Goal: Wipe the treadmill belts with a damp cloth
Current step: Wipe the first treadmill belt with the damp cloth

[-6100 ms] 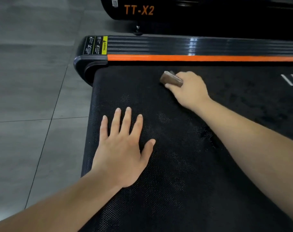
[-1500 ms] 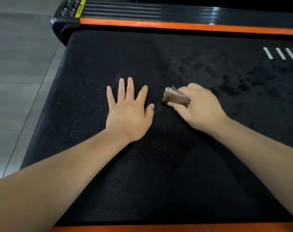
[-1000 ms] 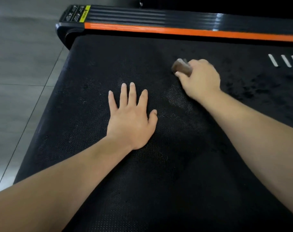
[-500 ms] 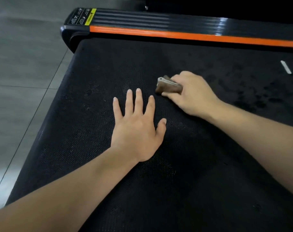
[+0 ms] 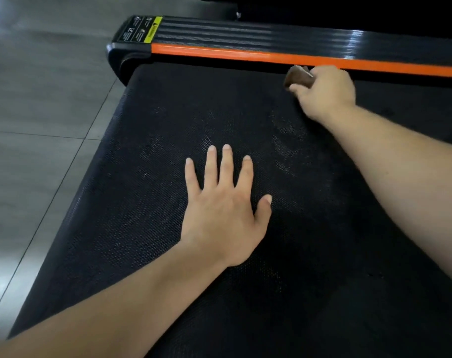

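Your right hand (image 5: 324,95) grips folded cloth (image 5: 297,78), pressed on belt (image 5: 147,228) beside orange rail (image 5: 219,53). Left hand (image 5: 223,213) flat, fingers spread, well apart. Cloth looks soft, light; keep it bunched under your fingers.

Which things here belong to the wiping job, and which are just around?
Job: cloth, gripped by the right hand; belt; left hand, flat on the belt.
Just there: side rail with orange stripe; warning label; floor tiles.
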The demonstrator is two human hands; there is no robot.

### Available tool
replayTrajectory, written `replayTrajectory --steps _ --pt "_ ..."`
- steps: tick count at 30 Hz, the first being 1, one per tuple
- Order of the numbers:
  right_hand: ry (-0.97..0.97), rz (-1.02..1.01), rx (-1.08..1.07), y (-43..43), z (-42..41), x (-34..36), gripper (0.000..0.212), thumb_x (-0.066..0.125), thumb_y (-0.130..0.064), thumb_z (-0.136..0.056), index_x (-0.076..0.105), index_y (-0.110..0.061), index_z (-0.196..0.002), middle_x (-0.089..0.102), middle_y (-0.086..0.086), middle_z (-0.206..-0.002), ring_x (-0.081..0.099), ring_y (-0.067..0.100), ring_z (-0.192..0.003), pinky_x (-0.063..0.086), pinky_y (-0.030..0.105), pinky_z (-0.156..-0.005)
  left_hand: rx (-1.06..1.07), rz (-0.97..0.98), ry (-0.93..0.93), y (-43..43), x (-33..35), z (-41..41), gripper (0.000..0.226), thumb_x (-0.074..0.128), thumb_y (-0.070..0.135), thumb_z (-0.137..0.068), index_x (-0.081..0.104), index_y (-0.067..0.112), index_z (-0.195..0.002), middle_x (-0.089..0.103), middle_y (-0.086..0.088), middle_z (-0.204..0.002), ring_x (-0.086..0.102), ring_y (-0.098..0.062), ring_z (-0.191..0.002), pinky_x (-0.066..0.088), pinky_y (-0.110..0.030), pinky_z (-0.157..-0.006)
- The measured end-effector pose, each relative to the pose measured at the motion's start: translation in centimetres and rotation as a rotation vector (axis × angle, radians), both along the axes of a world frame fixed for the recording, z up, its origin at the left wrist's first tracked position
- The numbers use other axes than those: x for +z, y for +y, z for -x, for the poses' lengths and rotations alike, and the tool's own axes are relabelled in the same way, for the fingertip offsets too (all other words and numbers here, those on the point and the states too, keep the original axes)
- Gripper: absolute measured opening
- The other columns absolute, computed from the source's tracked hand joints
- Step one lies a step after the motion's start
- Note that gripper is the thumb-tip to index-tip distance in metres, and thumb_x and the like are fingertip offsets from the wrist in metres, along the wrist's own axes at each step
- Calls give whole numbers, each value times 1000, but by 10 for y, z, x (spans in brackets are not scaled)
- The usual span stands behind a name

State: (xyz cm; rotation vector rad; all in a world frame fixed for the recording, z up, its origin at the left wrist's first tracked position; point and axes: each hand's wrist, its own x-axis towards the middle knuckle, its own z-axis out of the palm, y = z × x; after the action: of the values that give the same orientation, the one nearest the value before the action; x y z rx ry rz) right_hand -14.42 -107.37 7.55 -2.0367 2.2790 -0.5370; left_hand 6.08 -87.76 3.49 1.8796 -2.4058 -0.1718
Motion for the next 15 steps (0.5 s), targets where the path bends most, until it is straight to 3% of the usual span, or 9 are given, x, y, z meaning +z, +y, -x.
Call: replayTrajectory --steps 2,5,7,11,15 --pt "33 33 103 3 -20 -7 37 64 -53 -92 68 -17 -101 68 11 -106 62 35 -101 48 39 -83 -2 1 1 0 1 0 79 12 64 -100 11 20 -164 4 -17 -172 -8 -37 -159 -3 -65 -124" --pt "-23 -38 375 20 -42 -15 30 65 -54 -90 60 -24 -85 60 3 -92 53 24 -84 41 34 -73 -4 -3 -14 0 2 0 79 9 64 -100 7 20 -165 1 -17 -172 -11 -37 -158 -5 -65 -124" --pt "-12 -50 328 8 -31 -9 31 65 -55 -89 61 -24 -83 62 1 -89 56 24 -84 42 34 -72 -7 -8 -13 0 1 1 78 8 64 -100 5 21 -165 -2 -16 -172 -14 -36 -158 -5 -65 -123" --pt "-36 20 -67 -26 -17 -5 38 66 -52 -92 71 -18 -107 71 10 -108 65 35 -104 48 37 -81 0 3 3 1 0 0 78 11 63 -100 9 20 -165 1 -17 -172 -11 -36 -158 -4 -65 -124" --pt "-26 24 221 -18 -55 -16 34 64 -54 -91 67 -20 -94 66 7 -97 60 30 -93 43 36 -75 -2 18 4 0 1 0 78 12 63 -101 12 19 -164 5 -17 -172 -8 -37 -159 -3 -65 -124"
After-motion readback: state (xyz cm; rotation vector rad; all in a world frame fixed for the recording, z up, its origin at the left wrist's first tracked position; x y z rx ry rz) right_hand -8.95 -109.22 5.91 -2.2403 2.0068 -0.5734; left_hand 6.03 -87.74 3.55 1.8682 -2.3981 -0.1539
